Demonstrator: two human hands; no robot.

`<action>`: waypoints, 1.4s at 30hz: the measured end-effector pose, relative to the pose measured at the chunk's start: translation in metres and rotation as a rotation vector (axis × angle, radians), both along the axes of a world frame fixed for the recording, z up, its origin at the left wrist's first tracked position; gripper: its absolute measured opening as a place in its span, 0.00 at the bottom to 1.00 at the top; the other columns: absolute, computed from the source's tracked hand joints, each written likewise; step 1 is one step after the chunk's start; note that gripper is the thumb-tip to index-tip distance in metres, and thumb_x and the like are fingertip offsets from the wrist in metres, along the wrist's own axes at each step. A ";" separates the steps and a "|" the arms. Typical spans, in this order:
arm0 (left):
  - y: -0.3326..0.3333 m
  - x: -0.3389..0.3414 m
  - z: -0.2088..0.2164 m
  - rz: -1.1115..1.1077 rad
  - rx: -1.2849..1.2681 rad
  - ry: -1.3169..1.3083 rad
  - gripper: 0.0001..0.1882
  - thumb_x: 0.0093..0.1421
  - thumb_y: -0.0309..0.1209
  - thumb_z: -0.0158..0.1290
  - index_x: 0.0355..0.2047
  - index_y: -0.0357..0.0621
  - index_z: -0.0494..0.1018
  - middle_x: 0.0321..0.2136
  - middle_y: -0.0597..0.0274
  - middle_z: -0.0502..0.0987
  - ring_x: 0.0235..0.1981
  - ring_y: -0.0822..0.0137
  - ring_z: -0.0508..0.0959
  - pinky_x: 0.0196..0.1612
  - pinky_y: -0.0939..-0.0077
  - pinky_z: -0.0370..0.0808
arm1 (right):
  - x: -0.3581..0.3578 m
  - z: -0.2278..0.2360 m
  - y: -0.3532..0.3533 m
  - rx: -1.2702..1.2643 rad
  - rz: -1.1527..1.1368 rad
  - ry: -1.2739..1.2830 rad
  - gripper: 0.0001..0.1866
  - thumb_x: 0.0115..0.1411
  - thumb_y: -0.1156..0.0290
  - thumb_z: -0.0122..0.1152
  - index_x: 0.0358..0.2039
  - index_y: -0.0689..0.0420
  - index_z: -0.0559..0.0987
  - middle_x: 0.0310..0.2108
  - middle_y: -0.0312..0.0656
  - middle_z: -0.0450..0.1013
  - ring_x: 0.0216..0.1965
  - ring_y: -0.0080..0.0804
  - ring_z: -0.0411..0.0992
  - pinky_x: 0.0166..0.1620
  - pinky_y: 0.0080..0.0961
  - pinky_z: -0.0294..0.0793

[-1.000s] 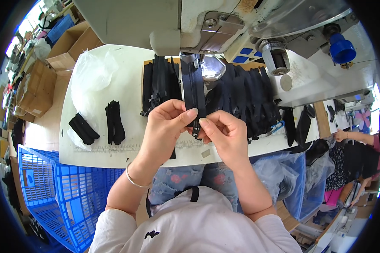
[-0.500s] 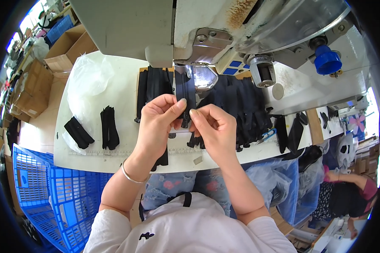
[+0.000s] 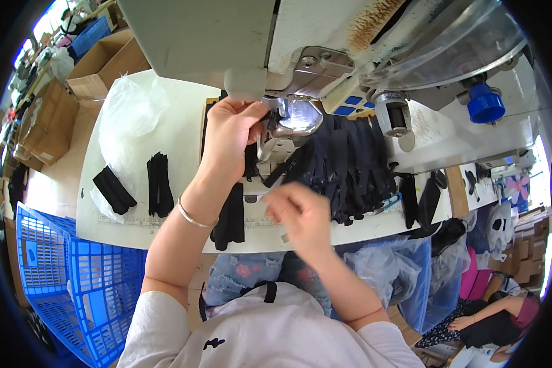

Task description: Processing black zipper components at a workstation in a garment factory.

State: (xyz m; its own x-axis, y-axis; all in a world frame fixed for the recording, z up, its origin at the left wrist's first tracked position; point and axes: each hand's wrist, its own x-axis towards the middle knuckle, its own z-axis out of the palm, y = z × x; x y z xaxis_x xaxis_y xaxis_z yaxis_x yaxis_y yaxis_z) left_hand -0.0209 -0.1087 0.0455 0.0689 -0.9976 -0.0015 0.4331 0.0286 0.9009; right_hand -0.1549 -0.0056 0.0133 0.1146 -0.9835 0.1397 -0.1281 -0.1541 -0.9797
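At the head of the sewing machine [image 3: 306,70], my left hand [image 3: 234,132] pinches the end of a black zipper [image 3: 275,118]. Its fingertips are close under the machine's head, beside the lit metal plate [image 3: 288,147]. My right hand [image 3: 300,218] is in the air over the table's front part, smeared by motion, so its fingers do not show clearly. Just behind it lies a dense pile of black zippers [image 3: 349,162]. A black bundle [image 3: 229,218] hangs over the front edge near my left forearm.
Two short black bundles [image 3: 160,184] and a clear plastic bag [image 3: 129,113] lie on the white table [image 3: 184,122]. A blue plastic crate [image 3: 98,288] stands at the left. Blue-handled scissors [image 3: 389,201] rest right of the pile. Another person [image 3: 497,316] sits at the far right.
My hands were together on the zipper in front of the machine. The left has moved farther in, toward the machine's head; the right has come away, toward me.
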 end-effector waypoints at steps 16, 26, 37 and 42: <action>-0.015 -0.005 -0.007 0.026 -0.205 -0.136 0.05 0.60 0.25 0.51 0.28 0.36 0.71 0.16 0.70 0.66 0.14 0.79 0.63 0.18 0.82 0.56 | 0.035 -0.052 0.055 -0.452 0.405 0.471 0.11 0.49 0.66 0.65 0.36 0.49 0.79 0.25 0.35 0.73 0.27 0.35 0.74 0.31 0.30 0.72; -0.014 0.080 -0.087 0.068 0.057 -0.812 0.09 0.59 0.33 0.57 0.33 0.39 0.75 0.27 0.70 0.73 0.30 0.77 0.68 0.38 0.82 0.65 | -0.091 -0.016 0.025 -0.370 -0.657 0.938 0.17 0.44 0.63 0.69 0.34 0.53 0.75 0.33 0.37 0.68 0.37 0.38 0.66 0.39 0.34 0.64; 0.099 -0.016 -0.046 -0.214 -0.328 -0.684 0.13 0.63 0.28 0.50 0.46 0.39 0.72 0.28 0.65 0.72 0.29 0.74 0.72 0.35 0.81 0.71 | -0.108 -0.014 0.003 -0.330 -0.643 0.042 0.05 0.57 0.79 0.60 0.33 0.65 0.75 0.32 0.40 0.77 0.32 0.21 0.75 0.37 0.16 0.71; 0.100 -0.050 -0.047 -0.380 -0.016 -0.258 0.16 0.67 0.30 0.43 0.51 0.33 0.69 0.35 0.59 0.73 0.27 0.76 0.73 0.30 0.83 0.72 | -0.076 -0.021 0.034 -0.333 -0.424 0.203 0.05 0.57 0.82 0.57 0.35 0.65 0.73 0.34 0.44 0.76 0.35 0.27 0.76 0.40 0.20 0.73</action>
State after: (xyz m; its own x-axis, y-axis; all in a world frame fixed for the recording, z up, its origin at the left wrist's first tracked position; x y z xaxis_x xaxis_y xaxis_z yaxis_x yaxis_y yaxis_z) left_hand -0.0713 -0.0087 -0.0012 -0.3063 -0.9518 -0.0163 0.1775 -0.0739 0.9813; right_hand -0.2306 0.0288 -0.0081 -0.2230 -0.8559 0.4666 -0.4268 -0.3446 -0.8361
